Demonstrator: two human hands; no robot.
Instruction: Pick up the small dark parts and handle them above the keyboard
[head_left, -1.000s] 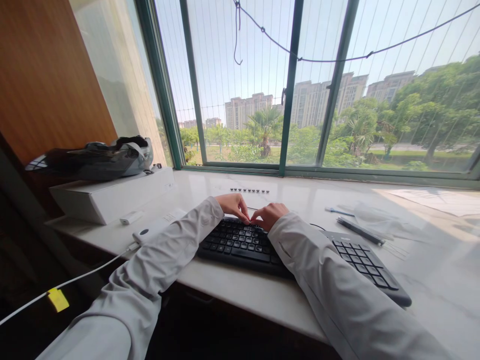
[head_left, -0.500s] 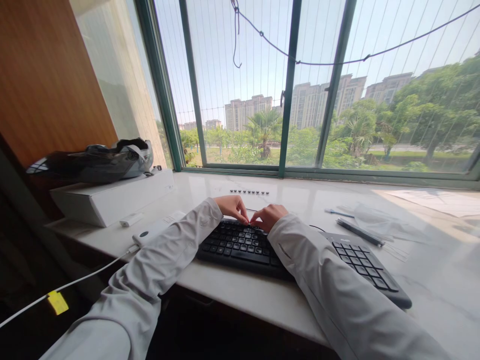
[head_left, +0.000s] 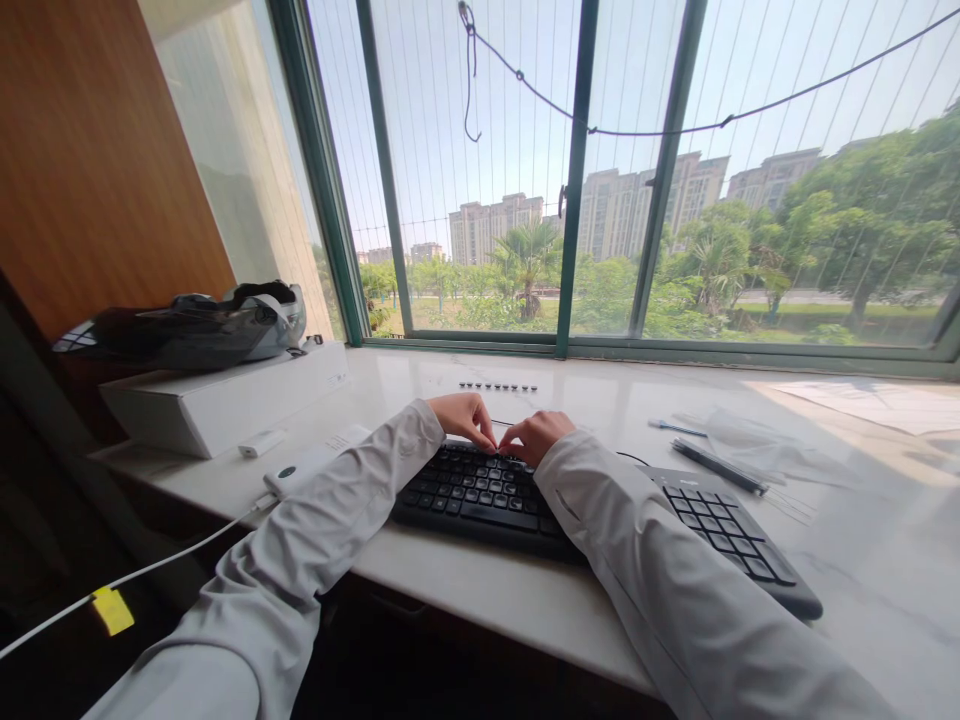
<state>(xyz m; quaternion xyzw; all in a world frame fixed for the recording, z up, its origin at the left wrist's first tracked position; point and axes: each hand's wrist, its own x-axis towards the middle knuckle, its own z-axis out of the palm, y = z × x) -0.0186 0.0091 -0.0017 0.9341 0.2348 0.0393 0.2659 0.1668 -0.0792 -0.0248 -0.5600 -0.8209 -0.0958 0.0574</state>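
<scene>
- Keyboard point(head_left: 501, 516) lay on the white countertop point(head_left: 457, 575), near long side close to the front edge; its number pad point(head_left: 724, 543) showed beyond the right sleeve point(head_left: 637, 530).
- Left hand point(head_left: 466, 418): thumb and fingers drawn narrow at the far rows of keys. Could not tell whether anything small was pinched.
- Right hand point(head_left: 538, 437): curled, tips narrowed just beside the left's. Contents hidden; could not tell.
- Risk, slip: fingertips crowded one small spot, so a loose bit, if held, could have dropped between keys.
- Risk, damage: uneven force from two sides could have cracked or skewed a key.
- Risk, skid: smooth-looking top; a hard push could have shifted the keyboard.
- Risk, stray press: right forearm crossed over the keys; lowering it could have pushed some down. Contact not clear.
- Risk, scatter: row of small dark pieces point(head_left: 499, 386) sat just beyond the hands; a careless knuckle could have broken the line.
- Risk, snag: white cable point(head_left: 180, 543) ran near the left sleeve point(head_left: 330, 500); an elbow catch could have dragged the white device point(head_left: 298, 476).
</scene>
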